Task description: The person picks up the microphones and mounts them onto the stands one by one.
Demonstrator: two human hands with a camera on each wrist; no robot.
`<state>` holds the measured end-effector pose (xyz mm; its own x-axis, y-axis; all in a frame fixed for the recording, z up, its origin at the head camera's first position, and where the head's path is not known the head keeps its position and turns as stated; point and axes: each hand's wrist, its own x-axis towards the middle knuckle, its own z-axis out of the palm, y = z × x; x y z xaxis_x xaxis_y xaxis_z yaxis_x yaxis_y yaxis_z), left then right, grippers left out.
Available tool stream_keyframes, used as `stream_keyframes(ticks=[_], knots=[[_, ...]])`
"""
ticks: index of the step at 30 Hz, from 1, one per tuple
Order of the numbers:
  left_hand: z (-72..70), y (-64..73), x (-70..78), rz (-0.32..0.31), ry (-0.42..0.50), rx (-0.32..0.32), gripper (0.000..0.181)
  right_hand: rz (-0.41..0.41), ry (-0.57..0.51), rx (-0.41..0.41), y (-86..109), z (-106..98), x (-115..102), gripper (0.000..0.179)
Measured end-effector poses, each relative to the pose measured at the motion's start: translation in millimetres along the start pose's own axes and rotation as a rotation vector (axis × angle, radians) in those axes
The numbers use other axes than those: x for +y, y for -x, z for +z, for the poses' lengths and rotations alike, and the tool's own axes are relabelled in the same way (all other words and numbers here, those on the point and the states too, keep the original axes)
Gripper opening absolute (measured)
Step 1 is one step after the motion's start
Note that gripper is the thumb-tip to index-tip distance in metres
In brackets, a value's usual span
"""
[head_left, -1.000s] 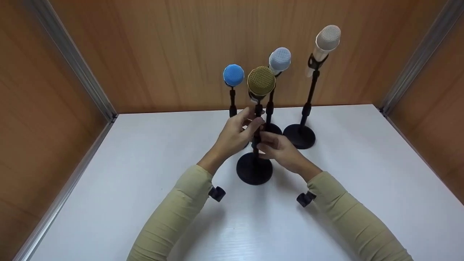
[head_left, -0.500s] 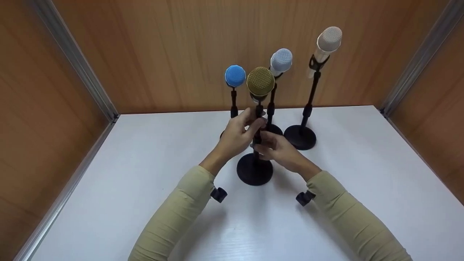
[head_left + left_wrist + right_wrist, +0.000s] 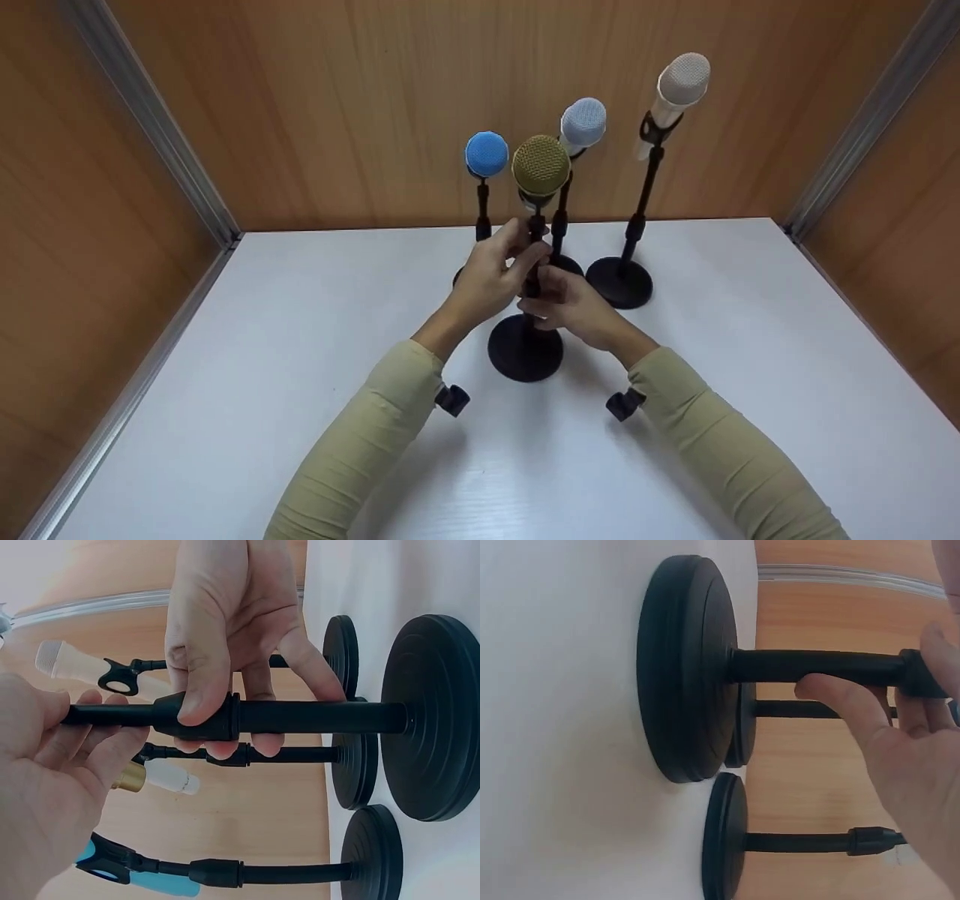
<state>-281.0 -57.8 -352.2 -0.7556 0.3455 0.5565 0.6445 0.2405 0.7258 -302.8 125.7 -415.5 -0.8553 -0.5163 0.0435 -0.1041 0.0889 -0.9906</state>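
A gold-headed microphone [image 3: 541,166] tops a black desk stand, whose round base [image 3: 523,351] rests on the white table. My left hand [image 3: 486,276] pinches the thin upper rod [image 3: 112,715] of this stand between thumb and fingers. Lower down, my right hand [image 3: 579,306] holds the collar [image 3: 201,715], its thumb pressed on one side and fingers curled behind. One of its fingers lies along the thicker lower tube [image 3: 817,666]. In the left wrist view the gold microphone is mostly hidden behind my left hand.
Close behind stand a blue microphone [image 3: 487,154] and a pale blue-white one [image 3: 583,122] on black stands. A taller cream microphone [image 3: 684,79] stands to the right. A wooden panel [image 3: 337,112] rises along the table's back edge, with side panels left and right.
My right hand has shifted slightly around the collar, its thumb and fingers moving a little leftward. The left hand keeps its hold on the rod, and the stand stays in place.
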Motion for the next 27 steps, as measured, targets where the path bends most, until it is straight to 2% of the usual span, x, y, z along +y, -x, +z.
stream_keyframes(ticks=[7, 15, 21, 27], knots=[[2.1, -1.2, 1.2, 0.009, 0.015, 0.001, 0.011, -0.042, -0.017, -0.059, 6.8, -7.3, 2.9, 0.042], [2.5, -1.3, -1.0, 0.081, -0.022, 0.05, 0.011, -0.043, -0.031, -0.036, 3.0, -5.4, 5.0, 0.029], [1.1, -0.3, -4.2, 0.133, -0.006, 0.065, 0.014, -0.037, -0.026, -0.023, 1.0, -2.3, 5.0, 0.023], [0.8, -0.8, -5.3, 0.139, 0.003, 0.071, 0.014, -0.027, -0.028, -0.027, -0.1, -3.0, 3.0, 0.022]])
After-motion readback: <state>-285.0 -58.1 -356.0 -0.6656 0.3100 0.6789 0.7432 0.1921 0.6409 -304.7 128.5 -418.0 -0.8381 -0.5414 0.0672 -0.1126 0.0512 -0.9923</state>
